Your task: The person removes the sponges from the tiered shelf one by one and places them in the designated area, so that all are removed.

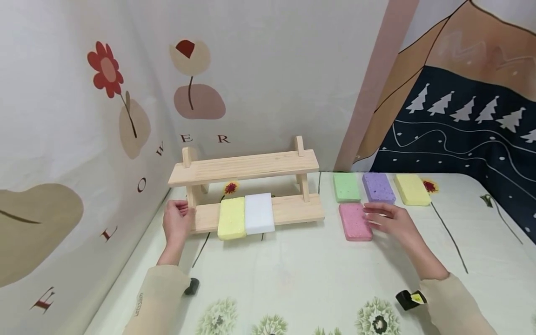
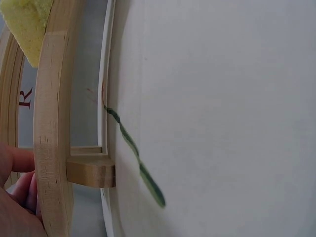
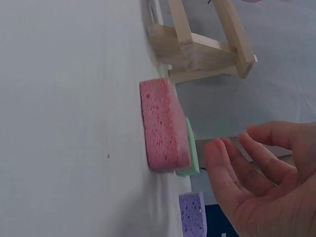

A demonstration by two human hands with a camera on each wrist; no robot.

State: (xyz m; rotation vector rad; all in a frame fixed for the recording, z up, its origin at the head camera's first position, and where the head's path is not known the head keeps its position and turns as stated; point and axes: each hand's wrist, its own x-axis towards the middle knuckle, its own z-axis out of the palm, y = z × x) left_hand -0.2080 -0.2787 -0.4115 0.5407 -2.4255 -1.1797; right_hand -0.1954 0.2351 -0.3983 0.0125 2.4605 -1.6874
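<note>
A two-tier wooden shelf (image 1: 247, 168) stands at the back left. My left hand (image 1: 177, 222) grips its left end, with curled fingers against the wood (image 2: 52, 133) in the left wrist view. A yellow sponge (image 1: 231, 218) and a white sponge (image 1: 259, 214) lie side by side on the lower board, jutting over its front edge. My right hand (image 1: 391, 222) hovers at the right side of a pink sponge (image 1: 354, 225) on the table. In the right wrist view, its loosely bent fingers (image 3: 224, 177) are apart from the pink sponge (image 3: 160, 123) and hold nothing.
Behind the pink sponge lie a green sponge (image 1: 346, 187), a purple sponge (image 1: 378, 187) and another yellow sponge (image 1: 412, 190). Printed cloth covers the table (image 1: 293, 274) and hangs as walls at the back and left. A black device (image 1: 409, 300) sits under the right wrist.
</note>
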